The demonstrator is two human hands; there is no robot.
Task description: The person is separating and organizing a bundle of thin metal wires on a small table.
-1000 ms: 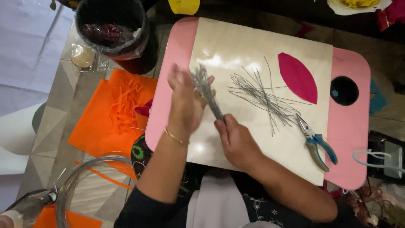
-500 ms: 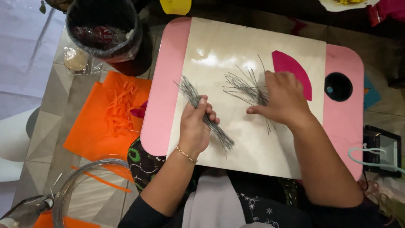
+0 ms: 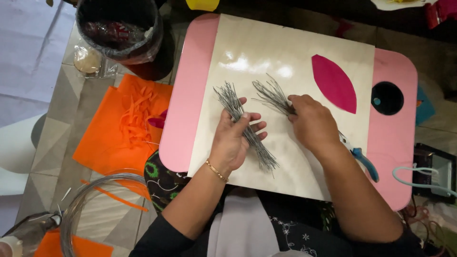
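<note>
My left hand [image 3: 233, 143] is gripping a wire bundle [image 3: 245, 127], fingers wrapped around it, over the surface [image 3: 247, 52]. My right hand [image 3: 312, 124] is closing on loose wires [image 3: 271, 95] just right.

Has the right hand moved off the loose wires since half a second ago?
No. The right hand stays on the loose wires, left of the magenta leaf shape.

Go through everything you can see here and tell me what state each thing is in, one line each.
Left hand: closed around a wire bundle.
Wire bundle: gathered, slanting across the board.
Right hand: pressed on the loose wires.
Loose wires: fanned out, flat on the board.
Board: flat on the pink tray.
Petal cutout: lying flat, untouched.
Pliers: lying down, partly hidden by the right arm.
Bin: open, lined with a bag.
Orange sheet: on the floor, strips piled on top.
</note>
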